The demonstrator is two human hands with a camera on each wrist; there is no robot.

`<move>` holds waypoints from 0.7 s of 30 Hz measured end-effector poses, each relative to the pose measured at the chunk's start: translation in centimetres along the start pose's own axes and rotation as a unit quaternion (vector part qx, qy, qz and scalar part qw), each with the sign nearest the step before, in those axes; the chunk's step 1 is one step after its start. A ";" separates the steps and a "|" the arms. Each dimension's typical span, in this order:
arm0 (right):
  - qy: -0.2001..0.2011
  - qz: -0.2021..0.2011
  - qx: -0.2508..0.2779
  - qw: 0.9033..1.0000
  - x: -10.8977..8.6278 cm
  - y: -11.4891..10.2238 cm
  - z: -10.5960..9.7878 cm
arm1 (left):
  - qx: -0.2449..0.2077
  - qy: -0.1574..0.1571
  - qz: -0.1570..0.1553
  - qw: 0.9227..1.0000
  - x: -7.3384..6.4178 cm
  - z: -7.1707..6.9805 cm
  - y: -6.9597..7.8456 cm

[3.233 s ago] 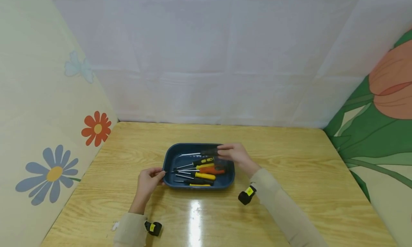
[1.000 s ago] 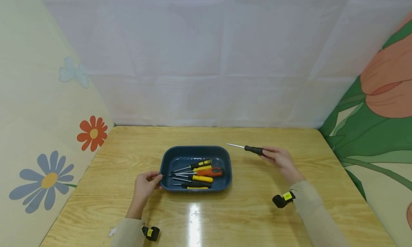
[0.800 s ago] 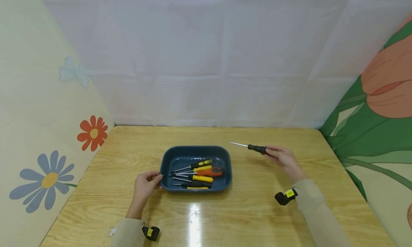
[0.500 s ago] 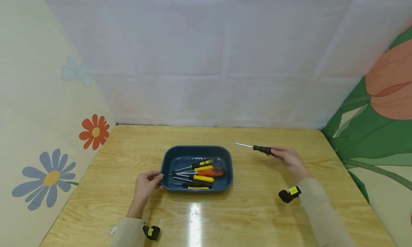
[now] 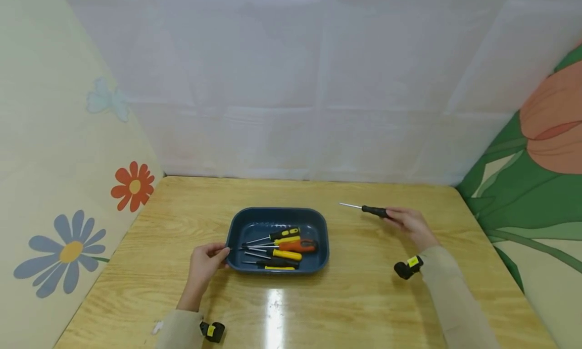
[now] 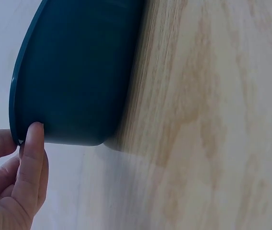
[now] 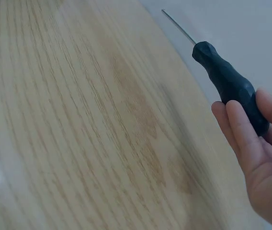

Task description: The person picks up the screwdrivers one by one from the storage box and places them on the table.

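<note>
A dark blue tray [image 5: 232,222] sits on the table, holding several screwdrivers with black, yellow and orange-red handles. At its left end, my left hand [image 5: 205,264] pinches the rim between thumb and fingers, as the left wrist view also shows. To the right of the tray, my right hand [image 5: 411,228] grips a black-handled screwdriver [image 5: 375,211] by the butt of its handle. Its thin metal shaft points left. In the right wrist view, the screwdriver [image 7: 229,81] is held above the table, with its shadow on the wood below.
The light wood table [image 5: 354,308] meets a white cloth backdrop [image 5: 318,86] along its far edge. Flower-patterned panels flank it on both sides. A small white scrap [image 5: 157,327] lies near the left sleeve.
My right hand has lifted the black screwdriver out of the tray and carried it to the right, drifting slightly further right lately. My left hand has stayed on the rim.
</note>
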State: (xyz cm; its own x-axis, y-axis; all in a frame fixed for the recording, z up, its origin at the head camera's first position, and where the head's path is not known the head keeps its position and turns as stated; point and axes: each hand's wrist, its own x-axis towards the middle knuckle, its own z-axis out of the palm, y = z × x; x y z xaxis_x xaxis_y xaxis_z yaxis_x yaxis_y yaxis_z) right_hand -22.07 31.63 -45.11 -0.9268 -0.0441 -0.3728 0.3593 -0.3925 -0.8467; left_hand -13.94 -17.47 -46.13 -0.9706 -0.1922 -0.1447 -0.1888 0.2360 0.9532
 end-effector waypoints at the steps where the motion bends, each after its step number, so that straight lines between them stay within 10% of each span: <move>1: 0.001 0.002 0.003 1.000 0.2 0.0 -0.1 | -0.001 -0.001 0.002 1.000 0.0 0.0 0.0; 21: -0.003 0.012 0.002 1.000 2.6 0.7 -0.9 | -0.013 0.006 0.001 1.000 0.1 0.1 -0.2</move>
State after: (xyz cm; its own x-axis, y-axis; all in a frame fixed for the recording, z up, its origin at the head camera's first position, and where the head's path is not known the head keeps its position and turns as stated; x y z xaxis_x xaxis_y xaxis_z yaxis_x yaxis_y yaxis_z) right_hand -24.13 32.11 -46.99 -0.9185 -0.0590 -0.3911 0.3813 -0.3943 -0.8361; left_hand -14.02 -17.40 -46.39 -0.9691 -0.2035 -0.1391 -0.1823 0.2113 0.9603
